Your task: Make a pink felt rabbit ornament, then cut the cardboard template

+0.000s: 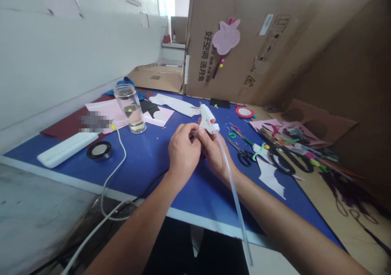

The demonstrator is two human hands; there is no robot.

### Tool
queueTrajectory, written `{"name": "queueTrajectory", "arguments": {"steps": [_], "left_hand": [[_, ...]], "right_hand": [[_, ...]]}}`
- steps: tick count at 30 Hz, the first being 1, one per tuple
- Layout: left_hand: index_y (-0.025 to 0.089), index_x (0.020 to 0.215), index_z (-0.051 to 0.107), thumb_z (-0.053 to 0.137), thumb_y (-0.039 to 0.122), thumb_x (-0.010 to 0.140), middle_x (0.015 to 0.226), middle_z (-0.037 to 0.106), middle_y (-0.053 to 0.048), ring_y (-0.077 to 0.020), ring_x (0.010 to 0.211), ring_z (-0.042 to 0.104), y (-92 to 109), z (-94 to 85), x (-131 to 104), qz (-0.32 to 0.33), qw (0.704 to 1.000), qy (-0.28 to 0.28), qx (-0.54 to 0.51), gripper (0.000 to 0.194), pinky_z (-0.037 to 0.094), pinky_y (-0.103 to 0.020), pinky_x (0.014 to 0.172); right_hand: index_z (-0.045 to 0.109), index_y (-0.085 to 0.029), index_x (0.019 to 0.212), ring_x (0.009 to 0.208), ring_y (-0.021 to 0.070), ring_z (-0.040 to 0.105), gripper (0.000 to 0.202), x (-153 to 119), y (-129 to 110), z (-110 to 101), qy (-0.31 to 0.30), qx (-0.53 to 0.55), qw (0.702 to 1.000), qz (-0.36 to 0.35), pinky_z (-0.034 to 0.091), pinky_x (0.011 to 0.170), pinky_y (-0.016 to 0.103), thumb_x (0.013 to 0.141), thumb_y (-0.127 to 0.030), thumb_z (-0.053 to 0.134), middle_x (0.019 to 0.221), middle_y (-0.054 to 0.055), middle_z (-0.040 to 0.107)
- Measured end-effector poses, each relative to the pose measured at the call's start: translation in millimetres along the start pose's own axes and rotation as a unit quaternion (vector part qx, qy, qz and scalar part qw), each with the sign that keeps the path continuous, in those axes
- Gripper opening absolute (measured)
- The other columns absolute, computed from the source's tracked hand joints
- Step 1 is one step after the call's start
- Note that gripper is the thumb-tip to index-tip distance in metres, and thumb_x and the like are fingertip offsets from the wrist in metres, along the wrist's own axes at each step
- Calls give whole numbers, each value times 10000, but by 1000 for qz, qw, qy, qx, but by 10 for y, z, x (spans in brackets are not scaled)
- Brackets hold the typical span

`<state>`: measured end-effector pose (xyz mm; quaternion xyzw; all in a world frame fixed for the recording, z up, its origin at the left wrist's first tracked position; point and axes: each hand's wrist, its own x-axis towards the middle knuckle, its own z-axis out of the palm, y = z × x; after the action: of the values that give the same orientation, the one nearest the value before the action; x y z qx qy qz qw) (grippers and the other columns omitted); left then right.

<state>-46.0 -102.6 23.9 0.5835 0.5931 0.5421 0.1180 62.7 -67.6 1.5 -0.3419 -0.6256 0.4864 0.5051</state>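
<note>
A white glue gun (207, 120) is held up over the blue table, its nozzle pointing away from me. My right hand (215, 150) grips it low on the body, thumb against the side. Close beside it, my left hand (185, 146) has its fingers curled at the gun's handle; what they pinch is mostly hidden, perhaps part of the handle or cord. A long translucent glue stick (233, 189) sticks out of the gun's rear and hangs down over my right forearm. A black cord (152, 182) runs from under my left wrist to the table's front edge.
On the left are a glass of liquid (134, 114), a white power strip (69, 148) and a black tape roll (99, 150). Scissors (242, 155), paper scraps (271, 177) and craft bits lie right. Cardboard (226, 75) stands behind.
</note>
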Motion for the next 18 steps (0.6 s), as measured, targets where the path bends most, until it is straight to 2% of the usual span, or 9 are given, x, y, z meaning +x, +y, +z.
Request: {"name": "queueTrajectory", "arguments": {"steps": [3,5,7,9,11,14,18], "left_hand": [[228,1081,751,613,168,1035,1078,756,-85,-245,1030,724,101,78,-149,28,999,-17,4,157,583,-405,939],[242,1221,725,624,107,999,1259,740,-112,-266,1194,713,146,54,-344,66,998,-13,-1,280,592,-434,1034],[256,1372,677,640,85,975,1482,672,-139,-295,1359,657,168,-35,-609,136,990,-29,7,433,561,-487,1147],[256,1359,690,641,124,1000,1496,677,-150,-288,1275,701,167,-170,-882,209,975,-72,17,386,594,-482,1108],[246,1280,727,621,117,1010,1401,741,-137,-271,1165,745,146,-319,-1078,241,964,-110,18,318,638,-447,1019],[254,1191,764,607,125,1016,1195,818,-95,-252,1049,781,102,-516,-1119,187,973,-135,3,268,656,-415,942],[288,962,805,636,201,1013,971,837,-23,-214,848,778,89,-737,-820,34,988,-148,-25,196,641,-349,786]], "right_hand": [[715,-227,1222,987,225,730,527,-18,63,-19,68,93,993,0,594,848,335,961,-685,701,1081,56,777],[726,-228,1205,952,224,738,503,-52,38,-73,83,94,992,22,590,826,340,954,-664,722,1063,56,785],[726,-241,1199,976,242,757,513,-94,-22,-151,85,77,992,50,598,820,354,950,-689,721,1091,70,794],[719,-255,1219,1014,264,774,541,-140,-76,-232,81,67,992,63,610,822,371,944,-721,712,1113,84,802],[712,-262,1239,1040,280,781,553,-187,-101,-303,75,61,993,68,618,842,391,949,-732,701,1111,88,811],[708,-263,1262,1025,281,780,540,-247,-91,-392,69,65,992,83,615,829,398,963,-712,698,1111,84,817],[718,-261,1272,989,277,775,532,-302,-84,-502,71,67,990,98,598,753,373,967,-697,703,1096,89,811]]}}
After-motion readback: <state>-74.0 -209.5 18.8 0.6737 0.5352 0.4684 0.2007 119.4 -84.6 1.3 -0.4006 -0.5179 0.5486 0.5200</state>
